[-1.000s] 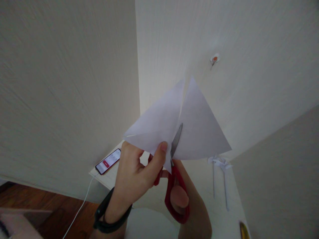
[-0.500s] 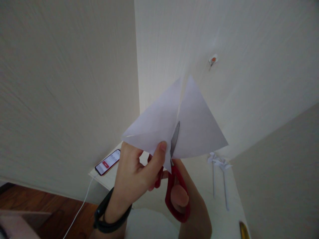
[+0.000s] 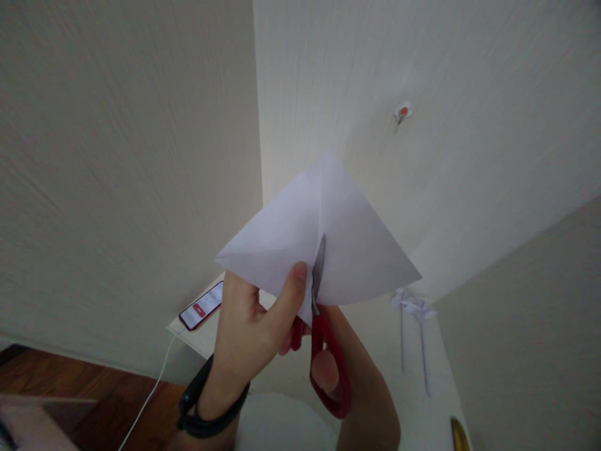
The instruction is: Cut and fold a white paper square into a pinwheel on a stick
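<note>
My left hand [image 3: 253,332] pinches the lower edge of a white sheet of paper [image 3: 357,250], thumb on the near face, and holds it up in front of me. A black band sits on that wrist. My right hand [image 3: 361,388] grips red-handled scissors [image 3: 326,360] from below, fingers through the loops. The metal blade [image 3: 319,263] lies against the paper along a cut line that runs up from the sheet's bottom point toward its top corner. Both hands are raised above a white table [image 3: 422,407].
A phone [image 3: 201,305] with a lit screen lies at the table's far left corner, a white cable [image 3: 150,394] hanging from it to the wooden floor [image 3: 79,382]. Two white paper pinwheels on sticks [image 3: 413,326] lie at the right. Walls meet in a corner behind.
The two paper flaps that gaped apart along the cut now lie together. The paper and both hands have shifted slightly left, and the scissor blades have drawn closer together.
</note>
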Motion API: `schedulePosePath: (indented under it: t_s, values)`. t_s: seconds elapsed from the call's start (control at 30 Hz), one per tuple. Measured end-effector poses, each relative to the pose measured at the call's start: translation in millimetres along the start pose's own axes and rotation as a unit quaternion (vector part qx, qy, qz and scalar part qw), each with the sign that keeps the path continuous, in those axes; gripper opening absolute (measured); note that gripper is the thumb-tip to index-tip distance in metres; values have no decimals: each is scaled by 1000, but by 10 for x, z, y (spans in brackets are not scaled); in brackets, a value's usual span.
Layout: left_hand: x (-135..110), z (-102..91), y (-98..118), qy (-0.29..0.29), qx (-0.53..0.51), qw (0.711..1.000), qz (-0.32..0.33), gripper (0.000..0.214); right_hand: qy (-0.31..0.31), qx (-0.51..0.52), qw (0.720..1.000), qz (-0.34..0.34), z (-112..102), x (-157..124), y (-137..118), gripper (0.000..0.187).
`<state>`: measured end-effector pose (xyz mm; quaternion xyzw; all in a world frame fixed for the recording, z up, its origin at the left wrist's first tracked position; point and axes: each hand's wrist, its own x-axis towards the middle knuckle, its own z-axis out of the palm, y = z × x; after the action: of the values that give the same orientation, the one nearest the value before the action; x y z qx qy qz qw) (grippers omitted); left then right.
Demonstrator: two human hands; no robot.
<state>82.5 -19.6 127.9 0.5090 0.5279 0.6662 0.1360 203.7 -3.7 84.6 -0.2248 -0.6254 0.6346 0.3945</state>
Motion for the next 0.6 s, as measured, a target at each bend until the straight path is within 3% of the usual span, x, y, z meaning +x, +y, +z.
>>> schedulePosePath:
  t_s: [0.23, 0.6]
  values:
    - [4, -14, -18, -57, -48, 997, -10, 24, 7, -13, 1000, 0, 22, -16, -36, 42]
    - [-26, -10, 10, -103, -79, 990, -53, 41, 7, -6, 1000, -5, 35, -20, -32, 42]
